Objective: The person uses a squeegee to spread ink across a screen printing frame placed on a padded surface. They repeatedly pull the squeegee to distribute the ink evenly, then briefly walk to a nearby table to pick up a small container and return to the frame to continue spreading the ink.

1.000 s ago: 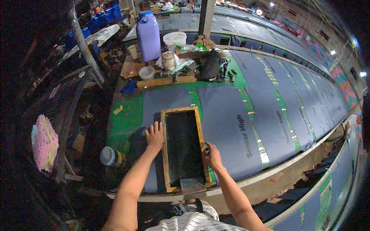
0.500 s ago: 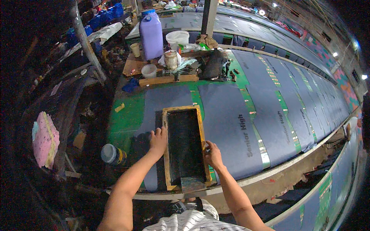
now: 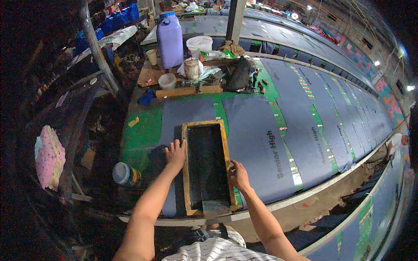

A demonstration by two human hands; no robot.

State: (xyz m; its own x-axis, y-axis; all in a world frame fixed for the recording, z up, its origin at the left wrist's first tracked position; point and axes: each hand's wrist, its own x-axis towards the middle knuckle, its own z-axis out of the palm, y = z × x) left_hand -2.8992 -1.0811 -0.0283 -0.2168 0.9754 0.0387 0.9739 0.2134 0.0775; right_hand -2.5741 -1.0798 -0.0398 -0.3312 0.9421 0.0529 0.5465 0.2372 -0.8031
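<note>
A wooden-framed printing screen with dark mesh lies lengthwise on a dark blue-grey cloth panel at the near table edge. Beside its left rail is my left hand, its fingers spread and its fingertips at the wood. My right hand has its thumb and fingers bent round the right rail, holding it. Inside the screen's near end sits a flat grey piece; its kind is unclear. To the right, a matching cloth panel bears dark printed lettering.
A lidded tub stands left of the screen. Behind are a purple jerrycan, a white bucket, a small tin and a wooden bar. A post rises at the back. More cloth panels run right along the green table.
My left hand's fingers have lifted and spread a little at the left rail. My right hand stays at the right rail. The whole view has shifted slightly.
</note>
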